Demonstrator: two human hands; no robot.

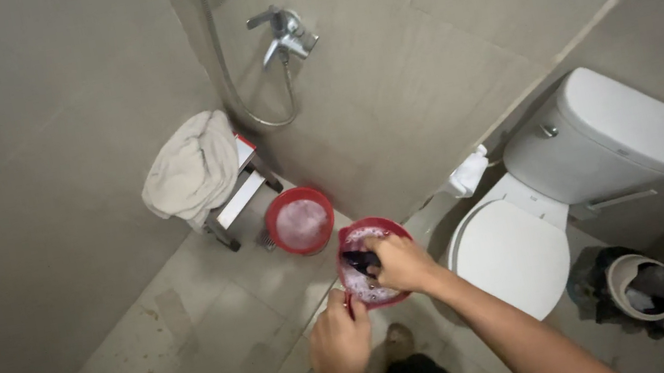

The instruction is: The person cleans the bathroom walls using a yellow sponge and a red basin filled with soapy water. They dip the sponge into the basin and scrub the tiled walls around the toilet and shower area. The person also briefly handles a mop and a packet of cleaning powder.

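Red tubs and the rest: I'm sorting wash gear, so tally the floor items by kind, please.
Red tubs: 2, one on the floor, one at both hands
Stool: 1
Bin: 1
Total: 4

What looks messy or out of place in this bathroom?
A pale cloth is heaped over the small step stool by the wall, and the floor tiles show dark smudges. The two red tubs of suds sit upright, with nothing visibly spilled.

Single head view, looking steeply down, standing height, bathroom floor corner
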